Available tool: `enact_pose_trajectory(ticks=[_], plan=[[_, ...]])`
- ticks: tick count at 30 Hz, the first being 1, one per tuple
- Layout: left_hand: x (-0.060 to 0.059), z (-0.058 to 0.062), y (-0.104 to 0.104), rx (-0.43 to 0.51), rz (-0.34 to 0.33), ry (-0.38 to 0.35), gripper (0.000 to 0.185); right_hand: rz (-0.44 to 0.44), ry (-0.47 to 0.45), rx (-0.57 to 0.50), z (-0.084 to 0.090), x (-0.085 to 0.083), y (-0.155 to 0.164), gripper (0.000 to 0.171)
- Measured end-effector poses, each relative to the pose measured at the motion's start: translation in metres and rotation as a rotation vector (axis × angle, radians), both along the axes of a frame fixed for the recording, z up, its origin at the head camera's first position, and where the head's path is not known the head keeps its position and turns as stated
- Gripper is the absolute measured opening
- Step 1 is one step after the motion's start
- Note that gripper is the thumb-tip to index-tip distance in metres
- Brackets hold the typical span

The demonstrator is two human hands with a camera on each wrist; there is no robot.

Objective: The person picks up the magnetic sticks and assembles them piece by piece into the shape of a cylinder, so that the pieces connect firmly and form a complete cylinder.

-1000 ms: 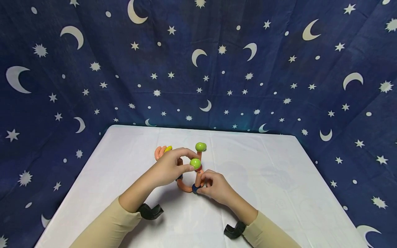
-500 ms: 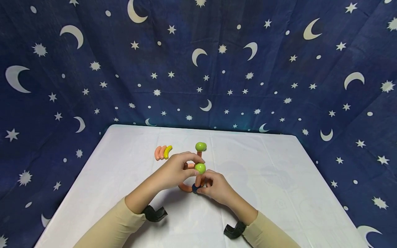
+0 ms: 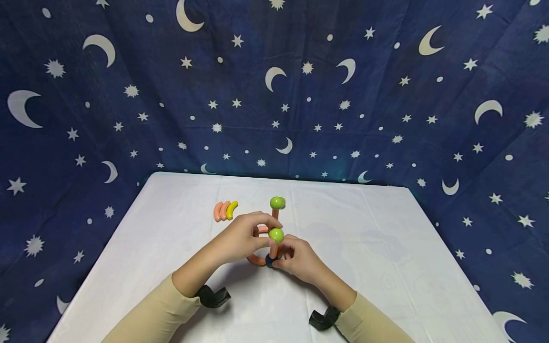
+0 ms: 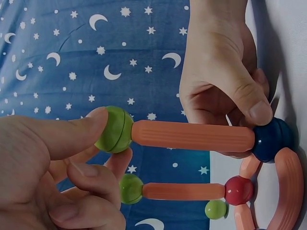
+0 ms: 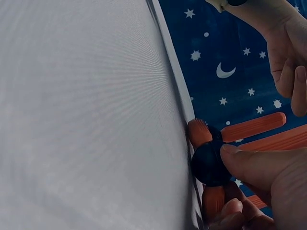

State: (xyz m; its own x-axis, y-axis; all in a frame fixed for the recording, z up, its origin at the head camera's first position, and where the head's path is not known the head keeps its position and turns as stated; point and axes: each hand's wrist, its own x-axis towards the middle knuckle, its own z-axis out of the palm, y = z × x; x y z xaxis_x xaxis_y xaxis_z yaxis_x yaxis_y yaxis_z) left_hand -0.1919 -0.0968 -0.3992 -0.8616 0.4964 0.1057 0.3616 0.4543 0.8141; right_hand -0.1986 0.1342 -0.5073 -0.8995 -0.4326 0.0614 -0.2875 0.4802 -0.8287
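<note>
A toy frame of magnetic balls and rods stands on the white table. My left hand (image 3: 244, 238) pinches a green ball (image 4: 114, 129) between thumb and fingers, right at the top end of an upright orange rod (image 4: 192, 135). At that rod's foot is a dark blue ball (image 4: 273, 140), which my right hand (image 3: 302, 259) pinches low over the table. Curved orange rods (image 4: 290, 187) run from the blue ball along the base. Behind, a red ball (image 4: 239, 190) bears another upright rod, topped by a second green ball (image 4: 130, 189). My left hand hides part of the frame in the head view.
Beyond my left hand, two loose curved orange rods (image 3: 218, 212) lie beside a curved yellow rod (image 3: 232, 210). Another green ball (image 4: 216, 209) shows behind the frame. A dark blue cloth with moons and stars (image 3: 274, 95) hangs past the table's far edge.
My left hand has moved right and slightly down, bringing the green ball onto the top of the upright rod. The loose rods have come into fuller view. My right hand has stayed in place.
</note>
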Motion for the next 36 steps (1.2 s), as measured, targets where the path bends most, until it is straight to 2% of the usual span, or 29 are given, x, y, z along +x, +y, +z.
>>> enact_pose_trajectory(ticks=[11, 22, 36], plan=[[0.0025, 0.0016, 0.0001, 0.005, 0.005, -0.017, 0.032, 0.024, 0.020, -0.010, 0.0005, -0.0008, 0.0013, 0.029], [0.0017, 0.0010, -0.0002, -0.008, 0.023, 0.012, 0.030, 0.021, 0.016, -0.062, -0.0019, -0.0003, 0.0009, 0.018], [0.0000, 0.0007, 0.0006, -0.013, 0.035, 0.016, 0.029, -0.003, 0.035, -0.072, -0.0039, 0.0017, -0.0024, 0.025]])
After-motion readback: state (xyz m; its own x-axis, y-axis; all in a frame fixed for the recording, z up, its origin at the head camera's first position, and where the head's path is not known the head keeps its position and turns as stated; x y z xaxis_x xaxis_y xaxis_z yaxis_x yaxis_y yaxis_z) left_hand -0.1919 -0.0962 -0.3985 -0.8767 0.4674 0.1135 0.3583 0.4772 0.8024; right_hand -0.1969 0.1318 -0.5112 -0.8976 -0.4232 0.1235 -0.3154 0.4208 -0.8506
